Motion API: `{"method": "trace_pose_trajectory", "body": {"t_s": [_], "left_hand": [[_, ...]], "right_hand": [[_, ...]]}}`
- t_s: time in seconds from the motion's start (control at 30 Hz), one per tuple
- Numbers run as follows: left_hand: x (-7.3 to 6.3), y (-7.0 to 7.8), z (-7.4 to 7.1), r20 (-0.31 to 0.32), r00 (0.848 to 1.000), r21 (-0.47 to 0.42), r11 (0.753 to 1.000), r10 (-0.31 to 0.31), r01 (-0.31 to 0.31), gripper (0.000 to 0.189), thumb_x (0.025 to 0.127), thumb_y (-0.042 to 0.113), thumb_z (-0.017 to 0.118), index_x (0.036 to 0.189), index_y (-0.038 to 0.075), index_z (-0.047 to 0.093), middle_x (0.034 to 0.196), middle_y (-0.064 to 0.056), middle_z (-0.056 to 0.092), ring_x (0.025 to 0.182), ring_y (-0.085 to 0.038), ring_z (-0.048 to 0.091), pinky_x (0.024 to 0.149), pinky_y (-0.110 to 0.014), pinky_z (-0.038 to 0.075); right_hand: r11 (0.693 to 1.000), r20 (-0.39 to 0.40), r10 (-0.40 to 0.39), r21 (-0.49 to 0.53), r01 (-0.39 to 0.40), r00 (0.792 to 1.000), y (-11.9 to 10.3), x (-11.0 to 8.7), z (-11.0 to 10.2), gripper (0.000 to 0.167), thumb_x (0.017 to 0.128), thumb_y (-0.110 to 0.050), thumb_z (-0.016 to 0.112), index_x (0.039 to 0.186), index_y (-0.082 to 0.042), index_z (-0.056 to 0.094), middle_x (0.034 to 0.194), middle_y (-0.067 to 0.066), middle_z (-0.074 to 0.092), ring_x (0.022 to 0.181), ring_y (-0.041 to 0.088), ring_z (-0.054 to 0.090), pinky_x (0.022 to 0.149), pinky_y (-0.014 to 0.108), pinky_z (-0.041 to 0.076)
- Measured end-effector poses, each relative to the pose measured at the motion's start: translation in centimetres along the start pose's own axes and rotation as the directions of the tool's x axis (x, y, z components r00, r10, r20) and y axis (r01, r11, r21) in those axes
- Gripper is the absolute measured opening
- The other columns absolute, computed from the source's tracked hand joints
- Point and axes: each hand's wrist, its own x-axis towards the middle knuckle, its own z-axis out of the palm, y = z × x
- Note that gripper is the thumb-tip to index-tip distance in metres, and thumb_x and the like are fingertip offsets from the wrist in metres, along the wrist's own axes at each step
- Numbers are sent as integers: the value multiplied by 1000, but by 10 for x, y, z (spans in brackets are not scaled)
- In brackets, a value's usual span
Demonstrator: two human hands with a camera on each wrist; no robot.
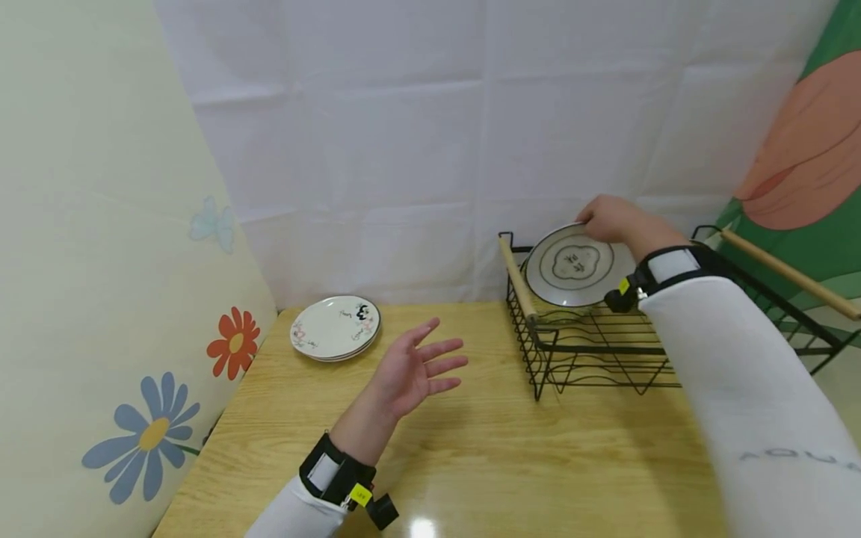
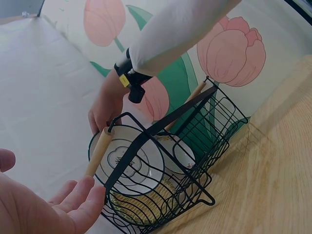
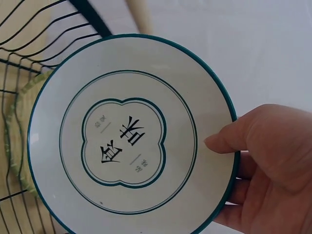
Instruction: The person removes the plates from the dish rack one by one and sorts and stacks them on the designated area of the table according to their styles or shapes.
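A white plate (image 3: 175, 195) with a dark green rim and black characters stands tilted in the left part of the black wire dish rack (image 1: 599, 349). My right hand (image 1: 620, 224) pinches its upper edge, thumb on the printed face and fingers behind, as the right wrist view shows. My left hand (image 1: 413, 373) hovers over the table with its fingers spread, holding nothing. It is between the rack and a stack of white floral plates (image 1: 334, 326) at the back left.
A green-yellow woven round mat (image 2: 146, 204) and a white bowl (image 2: 183, 155) are in the rack. Wooden handles (image 1: 516, 278) top the rack's ends. The wooden table (image 1: 471, 463) meets a white cloth backdrop (image 1: 390, 149) and a flowered left wall (image 1: 81, 261).
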Motion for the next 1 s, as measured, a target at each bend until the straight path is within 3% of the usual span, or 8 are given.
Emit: {"method": "trace_pose_trajectory", "body": {"t_s": [0.17,0.33,0.47,0.63,0.73,0.8,0.87,1.0], "left_hand": [[0,1,-1,2,1000,-10,1000,-2,3,58,109,44,35,163,27,23,161,-23,41,129,-30,63,101,-46,55],[-1,5,-3,3,1000,-23,1000,0,0,58,108,43,34,163,27,21,163,-24,37,122,-25,66,98,-43,56],[-2,8,-6,-16,1000,-23,1000,6,-7,57,108,43,34,162,26,23,162,-23,40,120,-25,67,94,-42,57],[-2,11,-10,-29,1000,-32,999,10,-10,58,108,43,34,162,25,23,162,-23,40,122,-27,66,94,-42,56],[-3,12,-12,-26,1000,-38,999,10,-11,58,108,43,34,162,25,21,163,-24,37,125,-28,64,98,-44,55],[-3,13,-14,-30,999,-44,999,11,-12,58,108,42,34,162,25,22,163,-24,37,126,-29,64,103,-48,52],[-3,14,-15,-34,999,-51,999,11,-13,57,108,42,35,162,26,22,163,-24,37,124,-28,65,110,-53,47],[-4,16,-16,-49,999,-62,998,17,-20,56,108,42,35,161,26,24,161,-23,40,120,-26,67,111,-54,45]], "right_hand": [[999,-26,19,49,-18,999,7,-6,-16,47,94,-7,48,137,11,57,133,39,58,118,51,56,99,60,48],[973,-34,91,214,-81,995,14,-14,-32,52,103,-19,50,145,10,48,139,39,52,122,52,53,101,64,47],[914,-30,144,386,-122,989,18,-18,-38,59,106,-27,50,153,6,39,140,37,52,95,29,69,84,45,59],[817,-22,163,564,-123,986,22,-21,-36,66,107,-32,50,160,1,26,147,32,44,81,4,64,73,29,60],[731,-12,184,670,-129,983,26,-23,-32,68,107,-31,51,162,-1,23,124,11,64,79,5,65,72,28,59],[642,1,203,755,-134,979,27,-24,-31,65,107,-30,54,161,-6,29,103,-4,69,76,6,66,70,27,59],[531,14,214,838,-129,977,27,-24,-29,52,106,-28,55,154,-11,42,86,-13,68,73,7,67,68,25,58],[269,14,230,960,-77,973,23,-27,-27,17,106,-23,57,119,-12,58,83,-6,73,71,8,69,65,23,58]]}}
